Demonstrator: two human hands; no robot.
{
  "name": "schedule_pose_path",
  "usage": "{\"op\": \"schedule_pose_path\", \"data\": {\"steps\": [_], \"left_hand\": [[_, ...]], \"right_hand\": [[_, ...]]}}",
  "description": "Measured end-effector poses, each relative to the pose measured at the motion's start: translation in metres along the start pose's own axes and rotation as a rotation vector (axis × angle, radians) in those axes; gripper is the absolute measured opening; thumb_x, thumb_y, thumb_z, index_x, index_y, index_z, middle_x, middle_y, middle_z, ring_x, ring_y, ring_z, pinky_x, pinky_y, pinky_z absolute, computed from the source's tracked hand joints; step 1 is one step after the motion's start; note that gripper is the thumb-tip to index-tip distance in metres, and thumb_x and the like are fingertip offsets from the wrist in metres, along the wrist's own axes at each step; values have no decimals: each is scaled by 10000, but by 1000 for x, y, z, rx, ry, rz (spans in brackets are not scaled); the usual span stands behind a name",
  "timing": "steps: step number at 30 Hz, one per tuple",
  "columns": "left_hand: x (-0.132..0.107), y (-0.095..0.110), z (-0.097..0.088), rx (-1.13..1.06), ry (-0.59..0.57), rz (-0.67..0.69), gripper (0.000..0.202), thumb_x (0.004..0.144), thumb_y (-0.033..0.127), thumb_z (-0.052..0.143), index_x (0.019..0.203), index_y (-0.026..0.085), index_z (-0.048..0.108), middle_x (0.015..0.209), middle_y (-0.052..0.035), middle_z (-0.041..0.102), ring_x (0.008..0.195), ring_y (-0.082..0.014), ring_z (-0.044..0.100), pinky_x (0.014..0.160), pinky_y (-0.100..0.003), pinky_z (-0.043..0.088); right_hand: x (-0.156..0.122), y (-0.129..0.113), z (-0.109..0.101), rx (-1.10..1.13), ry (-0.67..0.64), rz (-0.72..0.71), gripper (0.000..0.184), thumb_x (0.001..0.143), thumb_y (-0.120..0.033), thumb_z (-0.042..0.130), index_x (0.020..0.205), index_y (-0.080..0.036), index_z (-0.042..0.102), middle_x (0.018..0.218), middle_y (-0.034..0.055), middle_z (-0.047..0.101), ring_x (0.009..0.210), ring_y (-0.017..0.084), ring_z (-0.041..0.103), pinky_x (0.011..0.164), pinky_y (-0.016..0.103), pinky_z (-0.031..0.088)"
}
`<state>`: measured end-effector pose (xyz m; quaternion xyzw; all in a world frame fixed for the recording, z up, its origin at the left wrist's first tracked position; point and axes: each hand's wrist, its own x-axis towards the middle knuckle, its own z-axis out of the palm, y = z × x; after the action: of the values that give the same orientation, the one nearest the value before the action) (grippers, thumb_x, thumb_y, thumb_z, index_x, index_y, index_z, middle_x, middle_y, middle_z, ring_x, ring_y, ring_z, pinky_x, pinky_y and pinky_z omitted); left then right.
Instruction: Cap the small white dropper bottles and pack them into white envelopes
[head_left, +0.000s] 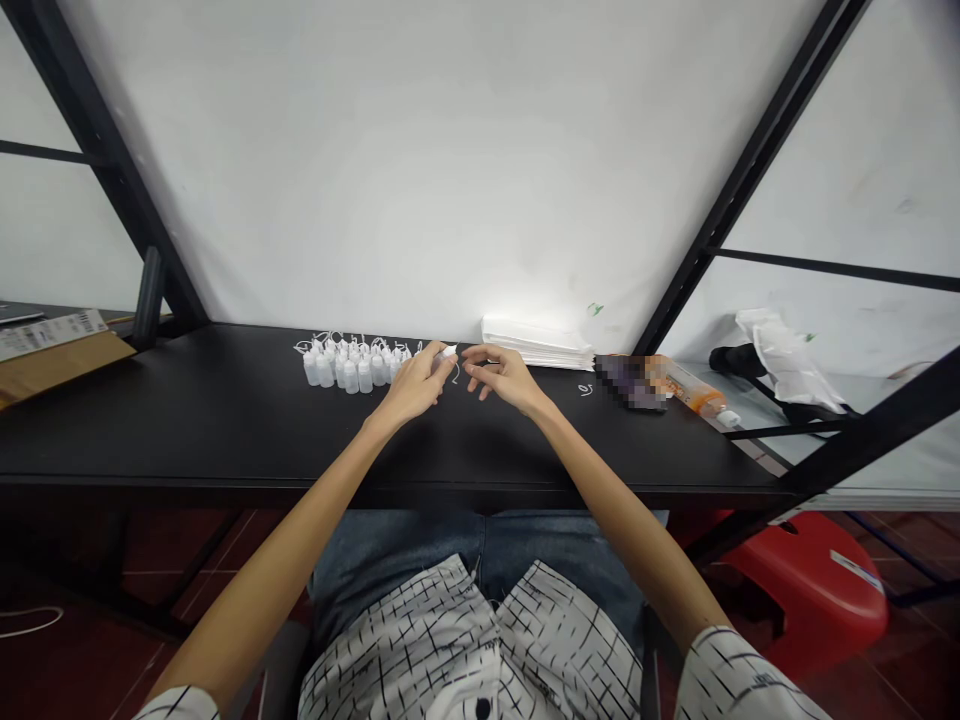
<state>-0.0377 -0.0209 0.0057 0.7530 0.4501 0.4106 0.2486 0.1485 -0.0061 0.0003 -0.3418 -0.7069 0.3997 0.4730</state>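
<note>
Both forearms point(281, 575) reach forward, left hand point(416, 383) pinching, right hand point(511, 376) near it, fingers point(486, 351) loosely curled.

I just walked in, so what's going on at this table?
A person's left hand holds what looks like a small white bottle over the black table. The right hand is close by, fingers parted. More bottles stand grouped to the left; a white stack lies to the right.

A small white bottle point(449, 352) is pinched by the left fingers point(443, 370), which hide most of it; its pale end pokes out beyond them toward the right fingers point(487, 352), which stand near but apart. A thin white strand point(456, 374) curls just beside the left fingertips.
</note>
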Motion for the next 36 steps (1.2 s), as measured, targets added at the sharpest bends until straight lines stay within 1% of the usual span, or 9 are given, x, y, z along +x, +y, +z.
{"op": "schedule_pose_path", "data": {"steps": [2, 4, 9, 13, 15, 19, 24, 31, 36], "left_hand": [[1, -1, 1, -36, 18, 0, 316, 895, 497, 501, 1010, 209, 562, 593, 39, 541, 493, -140, 560, 492, -252, 467], [3, -3, 1, -79, 40, 13, 315, 867, 492, 547, 954, 192, 587, 571, 35, 538, 476, -137, 552, 466, -247, 463], [4, -2, 2, -215, 81, 37, 297, 811, 457, 620, 809, 161, 602, 571, 21, 551, 466, -114, 522, 450, -237, 472], [3, 0, 2, -277, 88, 38, 310, 788, 448, 642, 705, 161, 562, 564, 15, 554, 452, -105, 505, 443, -238, 459], [3, 0, 2, -274, 85, 46, 305, 788, 444, 640, 701, 162, 560, 556, 13, 558, 461, -113, 513, 442, -238, 446], [5, -4, 1, -173, 89, 91, 273, 805, 422, 623, 744, 157, 602, 588, -6, 613, 523, -138, 566, 484, -240, 434], [6, -6, 0, -91, 160, 127, 242, 814, 388, 617, 738, 158, 621, 589, -9, 632, 547, -144, 580, 520, -239, 417], [5, -6, 0, -91, 213, 105, 245, 816, 389, 610, 745, 157, 643, 557, 4, 612, 491, -130, 540, 491, -235, 391], [6, -7, 1, -87, 214, 105, 230, 805, 379, 626, 745, 158, 642, 580, -8, 637, 520, -144, 584, 514, -241, 430]], "right_hand": [[1, 3, 3, -26, 19, -26, 384, 748, -330, 711, 1089, -178, 622, 1004, 65, 632, 621, 121, 650, 414, 209, 514], [2, 5, 6, -36, -6, -34, 374, 749, -338, 708, 1073, -172, 624, 1020, 70, 630, 647, 128, 652, 406, 207, 515], [-1, 2, 10, 35, -126, 0, 299, 788, -402, 686, 927, -140, 649, 786, 40, 656, 651, 148, 661, 445, 207, 522], [-4, -5, 12, 75, -138, 12, 311, 743, -383, 739, 914, -139, 648, 816, 44, 680, 623, 147, 675, 453, 210, 513], [-5, -7, 12, 85, -142, 22, 317, 716, -369, 767, 896, -137, 647, 829, 49, 693, 611, 146, 680, 463, 213, 515], [-4, -9, 12, 146, -134, 73, 308, 700, -363, 783, 858, -135, 649, 774, 38, 700, 566, 137, 680, 506, 224, 534], [-5, -11, 11, 206, -94, 120, 309, 701, -367, 772, 875, -141, 655, 758, 36, 710, 549, 150, 690, 551, 264, 568], [-5, -11, 10, 254, -79, 120, 327, 654, -327, 808, 880, -138, 666, 777, 43, 712, 588, 165, 699, 578, 290, 583], [-5, -15, 6, 285, -68, 97, 364, 657, -338, 819, 927, -145, 670, 802, 41, 703, 605, 163, 690, 587, 309, 588]]}}
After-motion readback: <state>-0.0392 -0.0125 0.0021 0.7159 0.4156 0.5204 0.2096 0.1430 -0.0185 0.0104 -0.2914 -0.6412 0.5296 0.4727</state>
